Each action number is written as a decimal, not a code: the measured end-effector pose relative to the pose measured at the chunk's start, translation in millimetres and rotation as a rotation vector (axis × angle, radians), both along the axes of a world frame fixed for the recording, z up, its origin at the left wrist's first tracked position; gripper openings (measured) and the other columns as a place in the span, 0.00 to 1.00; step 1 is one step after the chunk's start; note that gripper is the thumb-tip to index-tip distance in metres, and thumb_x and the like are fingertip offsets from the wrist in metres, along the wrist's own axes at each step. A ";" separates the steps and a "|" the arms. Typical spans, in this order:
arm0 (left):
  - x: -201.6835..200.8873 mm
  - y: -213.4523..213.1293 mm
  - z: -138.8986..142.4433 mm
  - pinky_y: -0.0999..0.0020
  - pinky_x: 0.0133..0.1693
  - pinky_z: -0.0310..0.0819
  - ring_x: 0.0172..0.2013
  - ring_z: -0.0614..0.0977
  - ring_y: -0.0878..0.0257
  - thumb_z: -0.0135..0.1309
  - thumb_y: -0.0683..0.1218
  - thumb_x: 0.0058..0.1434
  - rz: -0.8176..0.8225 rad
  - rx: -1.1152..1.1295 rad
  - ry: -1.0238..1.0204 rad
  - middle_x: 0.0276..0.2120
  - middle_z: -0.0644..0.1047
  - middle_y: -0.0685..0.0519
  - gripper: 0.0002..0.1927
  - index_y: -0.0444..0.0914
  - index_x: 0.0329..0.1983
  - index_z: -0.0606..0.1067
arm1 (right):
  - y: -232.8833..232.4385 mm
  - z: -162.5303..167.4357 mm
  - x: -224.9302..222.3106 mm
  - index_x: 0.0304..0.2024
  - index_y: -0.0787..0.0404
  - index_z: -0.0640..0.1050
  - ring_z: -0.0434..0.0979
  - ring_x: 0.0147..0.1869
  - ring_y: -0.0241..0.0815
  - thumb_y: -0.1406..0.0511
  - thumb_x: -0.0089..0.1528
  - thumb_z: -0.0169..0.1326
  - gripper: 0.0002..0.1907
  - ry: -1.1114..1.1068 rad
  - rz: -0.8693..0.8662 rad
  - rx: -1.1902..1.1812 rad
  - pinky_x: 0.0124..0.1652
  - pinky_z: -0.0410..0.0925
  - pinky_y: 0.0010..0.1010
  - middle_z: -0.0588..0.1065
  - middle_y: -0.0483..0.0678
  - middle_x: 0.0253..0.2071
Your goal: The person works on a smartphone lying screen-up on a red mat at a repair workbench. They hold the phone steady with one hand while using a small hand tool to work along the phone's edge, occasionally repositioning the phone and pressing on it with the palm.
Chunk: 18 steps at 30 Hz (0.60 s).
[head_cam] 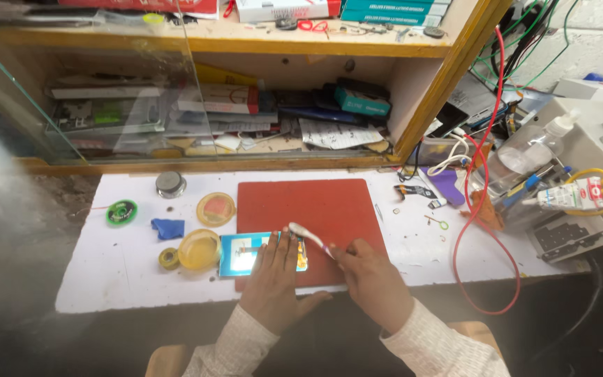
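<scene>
Pressing flat, left hand point(273, 276) steadies phone panel point(251, 253); right hand point(371, 279) pinches toothbrush point(308, 237).

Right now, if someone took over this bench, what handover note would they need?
Left hand: flat on the opened phone panel, pinning it at the red mat's front left edge.
Right hand: grips a toothbrush, bristles at the panel's right end.
Nearby: yellow lid, tape roll, blue cloth.
Done: panel laid out, brush on it.
Left: cannot tell how much brushing remains.
</scene>
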<state>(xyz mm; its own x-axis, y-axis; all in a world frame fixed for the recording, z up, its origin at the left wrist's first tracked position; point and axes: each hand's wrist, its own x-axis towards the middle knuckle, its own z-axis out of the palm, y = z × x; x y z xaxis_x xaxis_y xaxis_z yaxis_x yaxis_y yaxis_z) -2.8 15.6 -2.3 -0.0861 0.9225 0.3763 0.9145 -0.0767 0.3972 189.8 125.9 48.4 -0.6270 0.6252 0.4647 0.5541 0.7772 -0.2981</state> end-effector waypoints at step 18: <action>-1.6 0.1 3.5 0.43 0.66 0.48 0.69 0.57 0.35 0.60 0.72 0.50 -0.012 0.048 0.040 0.67 0.58 0.28 0.60 0.21 0.67 0.57 | 23.4 -2.2 7.7 0.41 0.56 0.81 0.77 0.33 0.59 0.67 0.59 0.54 0.09 0.112 -0.163 0.027 0.33 0.71 0.46 0.75 0.51 0.33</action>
<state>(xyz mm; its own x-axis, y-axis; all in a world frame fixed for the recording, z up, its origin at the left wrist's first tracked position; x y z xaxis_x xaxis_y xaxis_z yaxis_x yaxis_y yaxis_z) -4.5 15.7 1.2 -0.0593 0.9043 0.4227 0.9287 -0.1053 0.3556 197.5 149.3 46.2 -0.4620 0.7005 0.5439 0.6375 0.6886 -0.3455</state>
